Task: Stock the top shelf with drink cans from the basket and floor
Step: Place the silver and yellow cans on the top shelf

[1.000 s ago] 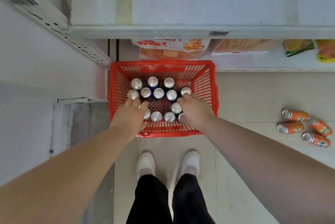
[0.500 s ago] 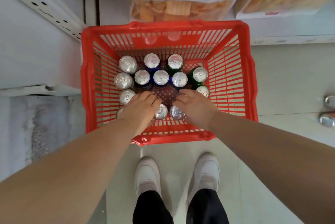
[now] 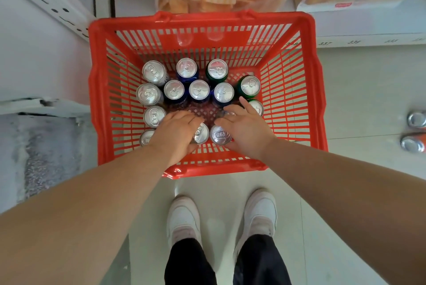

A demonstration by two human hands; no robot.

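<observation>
Now nearer, basket (image 3: 207, 20) (cans (image 3: 199, 91) too)

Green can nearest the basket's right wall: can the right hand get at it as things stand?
Probably yes. The green can stands upright with its top uncovered. The right hand is inside the basket, open, with its fingertips just short of that can. Nothing lies over it.

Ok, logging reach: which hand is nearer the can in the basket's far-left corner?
Left. The left hand lies near-side and right of the can; the right hand is farther right, beyond the basket middle.
</observation>
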